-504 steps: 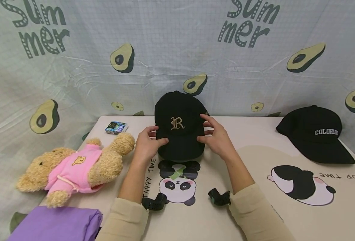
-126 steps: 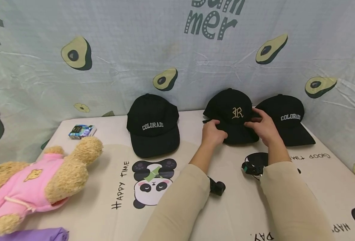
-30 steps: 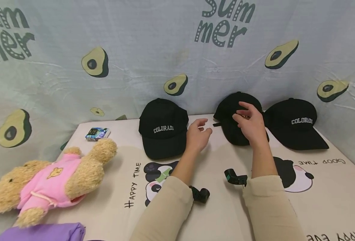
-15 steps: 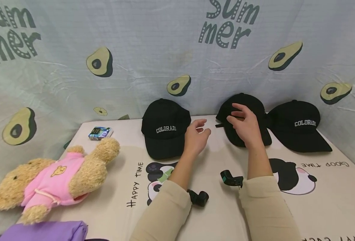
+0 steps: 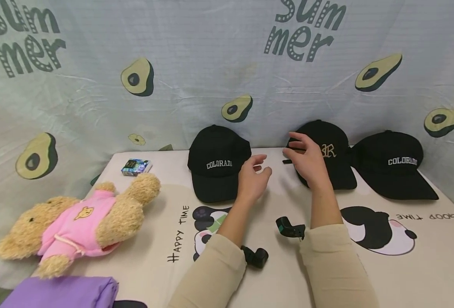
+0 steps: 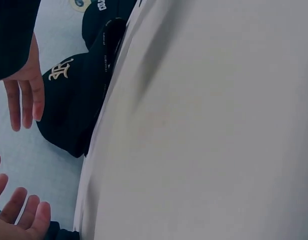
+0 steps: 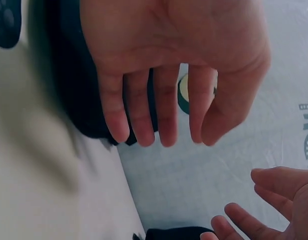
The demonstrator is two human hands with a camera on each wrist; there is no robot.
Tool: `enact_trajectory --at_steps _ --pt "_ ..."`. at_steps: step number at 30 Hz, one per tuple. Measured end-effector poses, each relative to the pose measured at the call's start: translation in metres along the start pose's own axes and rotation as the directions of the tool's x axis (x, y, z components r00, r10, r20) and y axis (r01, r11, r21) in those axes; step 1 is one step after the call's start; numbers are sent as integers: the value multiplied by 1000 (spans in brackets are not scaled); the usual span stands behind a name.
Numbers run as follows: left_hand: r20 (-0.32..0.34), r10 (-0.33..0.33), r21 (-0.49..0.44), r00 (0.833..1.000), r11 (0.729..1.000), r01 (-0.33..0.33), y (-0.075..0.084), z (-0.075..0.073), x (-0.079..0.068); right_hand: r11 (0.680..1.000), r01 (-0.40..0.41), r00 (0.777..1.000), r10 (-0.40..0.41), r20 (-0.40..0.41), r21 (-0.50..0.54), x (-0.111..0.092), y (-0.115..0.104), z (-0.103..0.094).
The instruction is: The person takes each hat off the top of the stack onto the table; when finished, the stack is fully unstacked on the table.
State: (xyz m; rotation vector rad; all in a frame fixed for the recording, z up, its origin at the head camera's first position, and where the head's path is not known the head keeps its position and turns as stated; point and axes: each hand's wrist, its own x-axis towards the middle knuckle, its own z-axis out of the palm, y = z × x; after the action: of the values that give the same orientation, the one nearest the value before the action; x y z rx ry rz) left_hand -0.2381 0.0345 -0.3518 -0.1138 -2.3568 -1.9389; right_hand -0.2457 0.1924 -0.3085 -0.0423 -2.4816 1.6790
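Three black baseball caps stand along the back of the table. My left hand (image 5: pixel 253 177), fingers loosely bent and holding nothing, hovers beside the right edge of the left COLORADO cap (image 5: pixel 215 188). The cap with a gold R (image 5: pixel 340 171) sits farther right, its brim facing forward. In front of its left side hangs my right hand (image 5: pixel 308 162), relaxed and holding nothing, hiding part of it. Beside it, at the right end, is another COLORADO cap (image 5: pixel 388 147). The right wrist view shows my right hand (image 7: pixel 179 40) with fingers extended downward.
A teddy bear (image 5: pixel 113 222) in a pink hoodie lies at the left. Behind it is a small blue box (image 5: pixel 136 167), and folded purple cloth (image 5: pixel 61 293) lies at the front left. A printed curtain (image 5: pixel 196 55) hangs behind the table.
Both hands held the R cap centrally, then beside the right COLORADO cap, and have let go. Since then my right hand has drifted left, uncovering the gold R. The left COLORADO cap has come into view.
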Motion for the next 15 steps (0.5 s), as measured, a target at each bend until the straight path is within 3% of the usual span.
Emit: enact_trajectory --at_steps 15 --pt "-35 -24 -57 999 998 22 -1 -8 -5 1000 1 999 0 43 -27 2 -3 15"
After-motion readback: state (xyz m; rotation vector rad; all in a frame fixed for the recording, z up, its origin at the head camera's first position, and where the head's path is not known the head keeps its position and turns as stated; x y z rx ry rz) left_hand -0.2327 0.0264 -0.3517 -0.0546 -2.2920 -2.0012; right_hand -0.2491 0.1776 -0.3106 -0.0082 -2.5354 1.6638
